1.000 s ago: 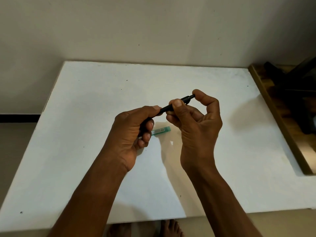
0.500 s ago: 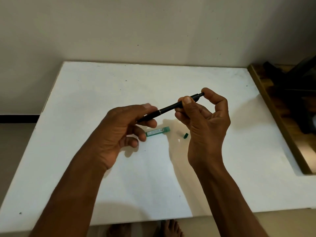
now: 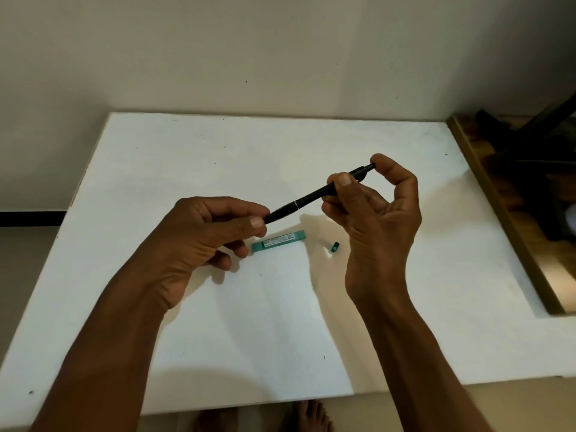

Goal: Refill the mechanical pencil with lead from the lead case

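A black mechanical pencil (image 3: 311, 196) is held slanted above the white table (image 3: 405, 322). My right hand (image 3: 378, 219) grips its upper part between thumb and fingers, the index finger curled onto the push-button end. My left hand (image 3: 205, 235) pinches the pencil's lower tip between thumb and forefinger. Below the pencil, a teal lead case (image 3: 278, 241) lies flat on the table, and its small teal cap (image 3: 334, 247) lies apart to the right.
The table butts against a plain wall at the back. A wooden frame (image 3: 505, 213) with dark objects sits off the right edge. Bare feet (image 3: 308, 416) show under the near edge.
Both hands have spread apart: the left slid down from the barrel to the tip, the right rose rightward with the pencil. The case and cap came into full view.
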